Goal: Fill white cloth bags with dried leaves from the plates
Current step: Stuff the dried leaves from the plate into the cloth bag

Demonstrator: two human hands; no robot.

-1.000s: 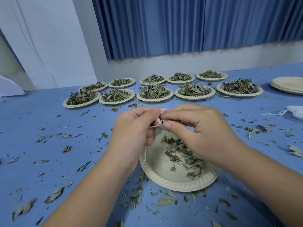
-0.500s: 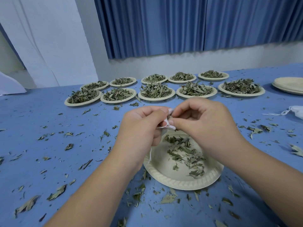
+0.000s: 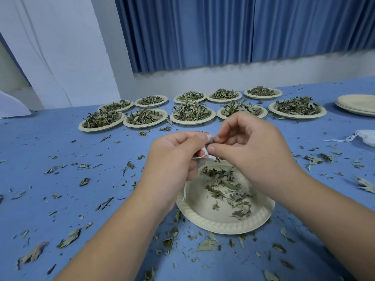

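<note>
My left hand (image 3: 174, 159) grips a small white cloth bag (image 3: 206, 154) above a cream paper plate (image 3: 213, 223). My right hand (image 3: 253, 151) pinches the bag's mouth from the right, thumb and fingers at its rim. Most of the bag is hidden between the two hands. A white drawstring (image 3: 184, 193) dangles below my left hand. The plate under the hands holds a thin scatter of dried leaves (image 3: 227, 189).
Two rows of plates heaped with dried leaves (image 3: 192, 113) stand at the back of the blue table (image 3: 60, 151). A stack of bare plates (image 3: 357, 104) sits far right, with another white bag (image 3: 365, 136) in front of it. Leaf bits litter the tabletop.
Both hands have risen a little above the plate with the bag between them. My right fingers have shifted at the bag's mouth.
</note>
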